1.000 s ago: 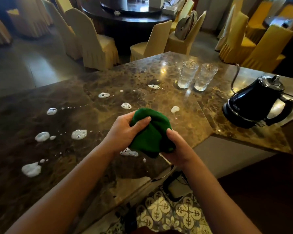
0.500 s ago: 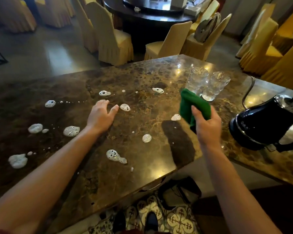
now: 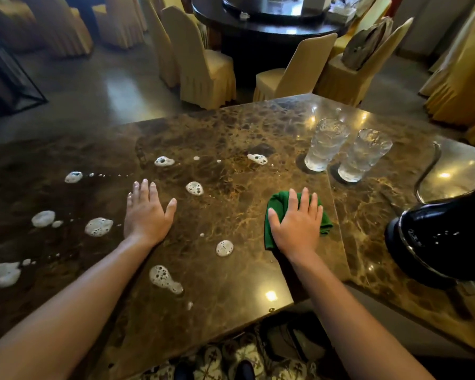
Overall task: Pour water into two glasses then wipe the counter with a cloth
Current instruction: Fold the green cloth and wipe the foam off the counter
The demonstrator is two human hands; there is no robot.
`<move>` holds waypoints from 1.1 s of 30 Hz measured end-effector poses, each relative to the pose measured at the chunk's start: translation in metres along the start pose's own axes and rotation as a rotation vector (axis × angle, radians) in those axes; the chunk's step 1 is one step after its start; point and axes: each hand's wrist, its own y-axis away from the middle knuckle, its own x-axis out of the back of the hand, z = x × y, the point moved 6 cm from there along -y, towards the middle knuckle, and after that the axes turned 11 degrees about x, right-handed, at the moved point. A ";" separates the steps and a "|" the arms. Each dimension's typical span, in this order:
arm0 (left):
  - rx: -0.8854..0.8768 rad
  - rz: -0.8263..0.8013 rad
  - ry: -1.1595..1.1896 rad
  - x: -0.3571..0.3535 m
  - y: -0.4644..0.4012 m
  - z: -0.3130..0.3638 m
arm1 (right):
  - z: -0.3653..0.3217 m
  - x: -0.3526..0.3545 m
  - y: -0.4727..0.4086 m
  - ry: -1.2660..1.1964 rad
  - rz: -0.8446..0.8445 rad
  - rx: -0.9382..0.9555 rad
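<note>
Nearest the viewer, a long foam patch [image 3: 165, 279] lies by the front edge of the marble surface [image 3: 231, 292], with a round foam spot [image 3: 225, 248] just beyond it. Past these, the right hand [image 3: 296, 224] lies flat with fingers spread, pressing the green cloth [image 3: 272, 234] against the surface. The left hand [image 3: 146, 212] rests open and flat, holding nothing. Every foam patch lies to the left of the cloth, so the wiping stroke should probably sweep leftward; the round spot is the closest mess to the right hand, down and to its left. Farther off, two filled glasses [image 3: 346, 152] stand side by side beyond the cloth, and a black electric kettle [image 3: 444, 239] sits at the right.
</note>
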 end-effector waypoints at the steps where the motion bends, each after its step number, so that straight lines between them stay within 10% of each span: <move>1: 0.006 -0.013 -0.014 -0.002 -0.002 -0.002 | -0.003 -0.008 -0.007 0.034 -0.023 -0.009; 18: -0.022 0.022 -0.038 -0.004 -0.002 0.001 | -0.100 -0.056 -0.188 0.075 -0.064 0.082; 33: -0.006 -0.023 -0.025 -0.001 -0.001 -0.005 | -0.088 -0.023 0.036 -0.034 -0.135 0.465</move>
